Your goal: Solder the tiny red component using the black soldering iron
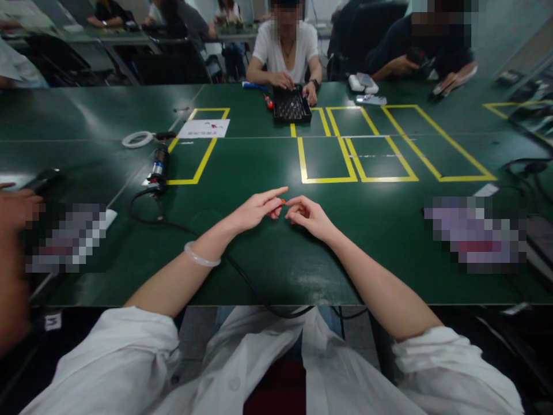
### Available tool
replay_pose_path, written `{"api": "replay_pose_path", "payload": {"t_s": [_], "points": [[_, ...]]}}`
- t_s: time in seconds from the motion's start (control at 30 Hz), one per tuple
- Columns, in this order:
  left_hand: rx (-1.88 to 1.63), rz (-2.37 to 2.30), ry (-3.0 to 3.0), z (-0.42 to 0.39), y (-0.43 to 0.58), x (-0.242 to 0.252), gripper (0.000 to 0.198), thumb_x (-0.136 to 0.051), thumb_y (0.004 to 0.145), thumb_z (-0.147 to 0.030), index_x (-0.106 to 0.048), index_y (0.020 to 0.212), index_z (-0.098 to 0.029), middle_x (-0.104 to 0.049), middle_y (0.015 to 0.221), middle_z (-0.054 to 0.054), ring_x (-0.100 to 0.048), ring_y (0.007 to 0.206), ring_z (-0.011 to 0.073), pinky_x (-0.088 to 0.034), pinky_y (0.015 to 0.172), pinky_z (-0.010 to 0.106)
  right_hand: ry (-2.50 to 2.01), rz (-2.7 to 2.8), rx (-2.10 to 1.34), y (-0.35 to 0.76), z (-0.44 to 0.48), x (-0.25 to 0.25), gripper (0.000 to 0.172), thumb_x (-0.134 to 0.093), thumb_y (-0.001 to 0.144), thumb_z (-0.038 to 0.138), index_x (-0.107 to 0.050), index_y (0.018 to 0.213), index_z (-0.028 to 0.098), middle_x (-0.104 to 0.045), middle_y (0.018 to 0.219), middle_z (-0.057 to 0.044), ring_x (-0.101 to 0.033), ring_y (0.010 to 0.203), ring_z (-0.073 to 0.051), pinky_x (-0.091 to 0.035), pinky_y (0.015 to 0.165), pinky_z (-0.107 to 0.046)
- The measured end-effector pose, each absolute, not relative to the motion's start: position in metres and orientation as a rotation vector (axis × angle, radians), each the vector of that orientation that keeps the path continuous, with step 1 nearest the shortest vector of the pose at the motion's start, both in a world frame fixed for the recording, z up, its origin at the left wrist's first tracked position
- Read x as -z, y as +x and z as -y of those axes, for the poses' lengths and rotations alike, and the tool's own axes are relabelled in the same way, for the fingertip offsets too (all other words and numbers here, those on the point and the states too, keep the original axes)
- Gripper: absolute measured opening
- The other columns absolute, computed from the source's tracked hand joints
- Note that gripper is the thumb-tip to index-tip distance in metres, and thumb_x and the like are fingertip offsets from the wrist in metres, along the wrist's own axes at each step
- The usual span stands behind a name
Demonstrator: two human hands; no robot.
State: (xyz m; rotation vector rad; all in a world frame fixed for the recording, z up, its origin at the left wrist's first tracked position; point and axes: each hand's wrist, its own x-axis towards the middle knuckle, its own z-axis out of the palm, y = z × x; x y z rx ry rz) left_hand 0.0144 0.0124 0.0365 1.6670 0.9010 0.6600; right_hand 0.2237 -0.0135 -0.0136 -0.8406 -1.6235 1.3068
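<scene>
Just above the green table [268,253], my left hand [260,208] is closed on a small red-orange object [282,202], its index finger stretched out past it. My right hand [309,217] is close on the right, fingers bent, with its index fingertip at the small object. Whether the right hand grips anything is hard to tell. The small object is mostly hidden by the fingers. A pale bracelet [201,255] circles my left wrist.
A black cylindrical device [159,165] with a cable lies left, near a white card [204,128]. Yellow tape outlines [328,180] mark the table. Opposite, a person handles a black tray [292,120]. Blurred screens lie at both sides; another person's hand [17,207] is far left.
</scene>
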Motion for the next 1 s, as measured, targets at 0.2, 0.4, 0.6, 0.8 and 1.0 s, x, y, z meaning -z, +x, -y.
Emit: {"api": "replay_pose_path", "payload": {"t_s": [0.2, 0.4, 0.6, 0.8, 1.0], "points": [[-0.631, -0.798, 1.556, 0.002, 0.028, -0.023, 0.073, -0.058, 0.095, -0.041, -0.03, 0.156, -0.013, -0.058, 0.072, -0.001, -0.054, 0.067, 0.0113, -0.043, 0.065, 0.024, -0.692, 1.634, -1.392, 0.219, 0.018, 0.007, 0.027, -0.067, 0.087, 0.04, -0.053, 0.099, 0.02, -0.071, 0.085, -0.003, -0.066, 0.075, -0.014, -0.05, 0.069, -0.028], [-0.724, -0.844, 1.348, 0.001, 0.025, -0.012, 0.047, -0.059, 0.091, -0.053, -0.058, 0.115, -0.011, -0.061, 0.074, 0.003, -0.058, 0.066, 0.0123, -0.047, 0.066, 0.025, -0.845, 1.708, -1.144, 0.222, 0.017, 0.009, 0.021, -0.066, 0.086, 0.037, -0.057, 0.095, 0.02, -0.062, 0.08, 0.001, -0.054, 0.065, -0.011, -0.045, 0.062, -0.025], [-0.687, -0.907, 1.41, 0.0, 0.026, -0.005, 0.041, -0.067, 0.084, -0.05, -0.059, 0.094, -0.012, -0.062, 0.078, 0.003, -0.058, 0.07, 0.0112, -0.048, 0.07, 0.025, -0.931, 1.792, -0.993, 0.225, 0.017, 0.007, 0.015, -0.062, 0.087, 0.032, -0.058, 0.095, 0.02, -0.062, 0.079, 0.001, -0.053, 0.066, -0.011, -0.044, 0.062, -0.025], [-0.696, -0.911, 1.436, 0.0, 0.025, -0.002, 0.04, -0.073, 0.08, -0.046, -0.059, 0.096, -0.012, -0.063, 0.081, 0.003, -0.058, 0.07, 0.0103, -0.049, 0.071, 0.026, -0.93, 1.771, -1.073, 0.224, 0.017, 0.011, 0.024, -0.065, 0.086, 0.036, -0.056, 0.102, 0.021, -0.063, 0.079, 0.001, -0.055, 0.064, -0.011, -0.045, 0.061, -0.026], [-0.722, -0.87, 1.429, 0.002, 0.024, -0.003, 0.039, -0.076, 0.079, -0.04, -0.058, 0.099, -0.012, -0.064, 0.083, 0.003, -0.06, 0.073, 0.0112, -0.05, 0.073, 0.027, -0.941, 1.631, -1.25, 0.223, 0.014, 0.011, 0.036, -0.061, 0.088, 0.056, -0.056, 0.091, 0.02, -0.063, 0.073, 0.0, -0.058, 0.064, -0.012, -0.05, 0.063, -0.027]]}}
